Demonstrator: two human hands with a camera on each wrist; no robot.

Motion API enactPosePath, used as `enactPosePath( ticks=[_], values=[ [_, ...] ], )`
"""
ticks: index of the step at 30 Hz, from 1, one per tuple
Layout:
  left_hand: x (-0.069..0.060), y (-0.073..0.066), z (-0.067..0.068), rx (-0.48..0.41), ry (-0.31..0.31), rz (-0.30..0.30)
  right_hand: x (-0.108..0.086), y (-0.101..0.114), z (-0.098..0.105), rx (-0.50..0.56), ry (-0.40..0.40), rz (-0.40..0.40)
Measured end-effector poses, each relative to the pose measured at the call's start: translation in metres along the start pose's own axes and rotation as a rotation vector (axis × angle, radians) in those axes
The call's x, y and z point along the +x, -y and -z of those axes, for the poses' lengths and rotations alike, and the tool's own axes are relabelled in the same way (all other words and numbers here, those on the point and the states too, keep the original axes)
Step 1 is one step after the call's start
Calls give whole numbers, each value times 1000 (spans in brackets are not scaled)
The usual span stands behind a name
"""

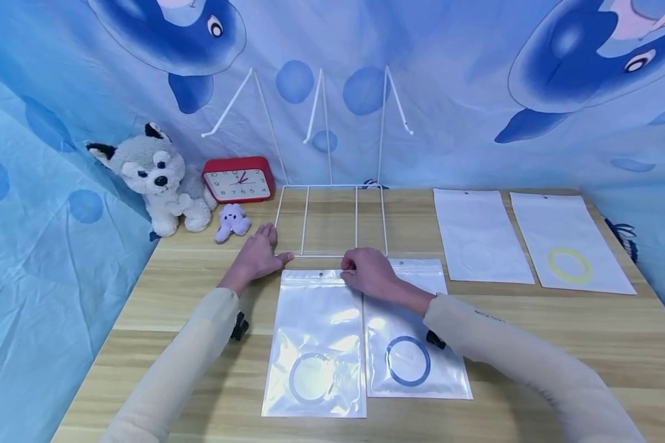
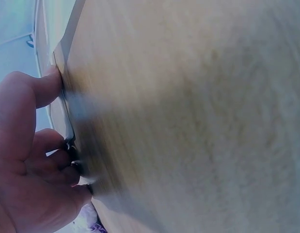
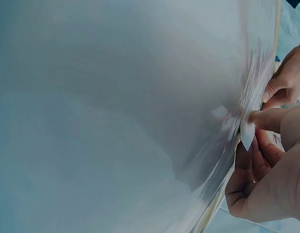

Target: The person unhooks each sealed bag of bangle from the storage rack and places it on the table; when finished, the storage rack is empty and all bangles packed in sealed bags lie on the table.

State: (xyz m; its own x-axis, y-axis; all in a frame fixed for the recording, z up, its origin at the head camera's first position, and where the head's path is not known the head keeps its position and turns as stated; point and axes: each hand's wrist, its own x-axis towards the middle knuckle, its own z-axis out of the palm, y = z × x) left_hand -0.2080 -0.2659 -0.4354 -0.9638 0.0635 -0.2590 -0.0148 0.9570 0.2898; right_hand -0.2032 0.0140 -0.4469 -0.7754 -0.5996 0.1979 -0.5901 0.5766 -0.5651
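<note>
A white wire rack [image 1: 332, 255] with upright hooks stands at the back of the table. My left hand [image 1: 257, 253] rests at its front left corner, thumb and fingers spread. In the left wrist view, the left hand [image 2: 28, 160] has its thumb beside a pale edge. My right hand [image 1: 370, 271] pinches the top right corner of a clear zip bag [image 1: 313, 332] holding a pale ring [image 1: 311, 378]. The right wrist view shows the right hand's thumb and finger [image 3: 268, 119] on that corner. Beside it lies another zip bag [image 1: 415, 381] with a blue ring [image 1: 407, 361].
To the right lie two more bags, one with a whitish ring [image 1: 476, 257] and one with a yellow ring [image 1: 569, 265]. A red clock [image 1: 238, 179], a husky plush [image 1: 157, 178] and a small purple plush [image 1: 233, 221] stand at the back left, before a blue curtain.
</note>
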Motion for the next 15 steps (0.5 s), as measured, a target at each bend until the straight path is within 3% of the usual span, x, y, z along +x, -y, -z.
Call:
enactPosePath(
  ticks=[8,15],
  values=[
    [0,-4,3,13,12,21,4,2,2,-20,-1,-78],
    [1,-6,5,15,18,31,6,2,-1,-55,-19,-80]
  ],
)
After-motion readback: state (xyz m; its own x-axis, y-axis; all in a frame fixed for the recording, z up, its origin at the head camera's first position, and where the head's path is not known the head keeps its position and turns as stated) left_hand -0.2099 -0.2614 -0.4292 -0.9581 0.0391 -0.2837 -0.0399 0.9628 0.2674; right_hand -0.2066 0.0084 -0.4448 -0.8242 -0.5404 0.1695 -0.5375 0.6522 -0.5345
